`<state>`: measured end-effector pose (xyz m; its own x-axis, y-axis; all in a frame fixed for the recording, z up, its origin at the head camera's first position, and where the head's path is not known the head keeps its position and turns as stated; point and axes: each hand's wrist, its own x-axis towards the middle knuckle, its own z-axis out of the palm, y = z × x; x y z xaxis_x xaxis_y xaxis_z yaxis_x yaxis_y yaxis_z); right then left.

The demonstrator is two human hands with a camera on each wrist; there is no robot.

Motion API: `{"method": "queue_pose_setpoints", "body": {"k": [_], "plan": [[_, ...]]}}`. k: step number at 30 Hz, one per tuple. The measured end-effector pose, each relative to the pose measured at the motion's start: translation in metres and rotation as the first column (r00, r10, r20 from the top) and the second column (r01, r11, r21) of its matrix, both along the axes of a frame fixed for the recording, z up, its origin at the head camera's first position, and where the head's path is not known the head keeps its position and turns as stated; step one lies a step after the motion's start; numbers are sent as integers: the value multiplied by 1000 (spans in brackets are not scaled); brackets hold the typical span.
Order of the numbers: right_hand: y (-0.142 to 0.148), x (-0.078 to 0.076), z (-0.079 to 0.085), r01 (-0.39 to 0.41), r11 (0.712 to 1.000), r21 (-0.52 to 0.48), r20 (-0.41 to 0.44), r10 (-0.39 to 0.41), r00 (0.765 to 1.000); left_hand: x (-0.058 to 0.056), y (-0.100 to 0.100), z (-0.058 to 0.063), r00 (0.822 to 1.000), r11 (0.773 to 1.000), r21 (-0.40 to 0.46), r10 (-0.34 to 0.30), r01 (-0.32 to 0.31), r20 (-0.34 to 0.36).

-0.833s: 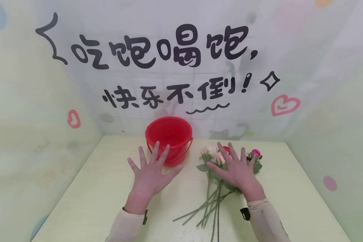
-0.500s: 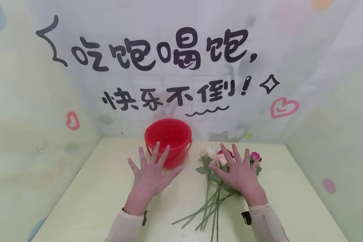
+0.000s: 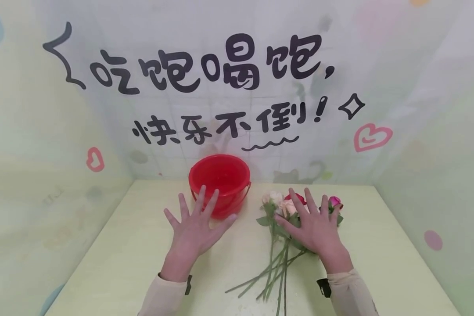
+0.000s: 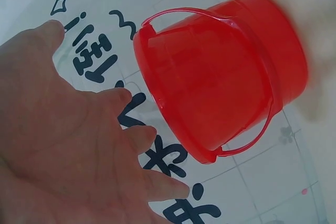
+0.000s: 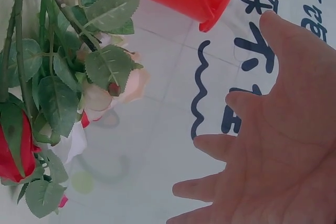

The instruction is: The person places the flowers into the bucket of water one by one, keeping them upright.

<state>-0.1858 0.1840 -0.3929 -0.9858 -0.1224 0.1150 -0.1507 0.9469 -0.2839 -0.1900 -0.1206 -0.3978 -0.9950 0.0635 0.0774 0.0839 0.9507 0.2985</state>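
Both hands are held out over the table with fingers spread and nothing in them. In the head view the left hand [image 3: 193,232] is in front of a red bucket [image 3: 221,175], its fingertips overlapping the bucket's lower front. The left wrist view shows the bucket [image 4: 210,77] with its thin handle hanging down its side. The right hand [image 3: 316,230] hovers over a bunch of roses [image 3: 274,199] and partly hides the blooms. Pale, red and pink heads point to the back, and green stems [image 3: 274,272] cross toward the front. Leaves [image 5: 110,14] show closely in the right wrist view.
A pale wooden table [image 3: 122,245] carries the bucket and roses. Behind it hangs a white printed backdrop [image 3: 205,105] with large black characters and pink hearts. Similar sheets enclose the left and right sides.
The right hand has shifted slightly to the right, fingers still spread. The left hand barely moves; the bucket and roses stay where they were.
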Motion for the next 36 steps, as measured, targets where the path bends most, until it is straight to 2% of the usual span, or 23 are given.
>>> {"method": "queue_pose_setpoints", "body": {"k": [5,8,11,15,18,22,29,32,36], "plan": [[-4,1,3,-17,1000,-5,-8,17,1000,0,1,0,1000,1000,-3,-7,7,15],[-4,-2,6,-24,1000,-10,-20,24,1000,-5,1,3,1000,1000,-11,3,-3,8],[-3,-2,6,-24,1000,-9,-20,24,1000,-14,-2,7,999,999,-22,28,-29,-21],[-2,0,-1,-29,999,-26,-19,29,999,-29,-11,9,997,998,3,64,-64,-51],[-2,2,-8,-35,996,-82,-35,33,999,-41,-18,7,995,996,37,88,-87,-42],[0,1,-16,-25,987,-162,-99,9,995,-56,-22,3,993,992,68,108,-106,-36],[12,0,-23,-7,964,-265,-150,-34,988,-68,-19,-2,992,990,73,124,-122,-13],[17,-2,-25,-3,945,-328,-118,-38,992,-72,-20,-3,991,989,74,134,-132,-22],[24,-1,-34,14,911,-413,20,-6,1000,-76,-20,-12,990,987,80,138,-138,1]]}}
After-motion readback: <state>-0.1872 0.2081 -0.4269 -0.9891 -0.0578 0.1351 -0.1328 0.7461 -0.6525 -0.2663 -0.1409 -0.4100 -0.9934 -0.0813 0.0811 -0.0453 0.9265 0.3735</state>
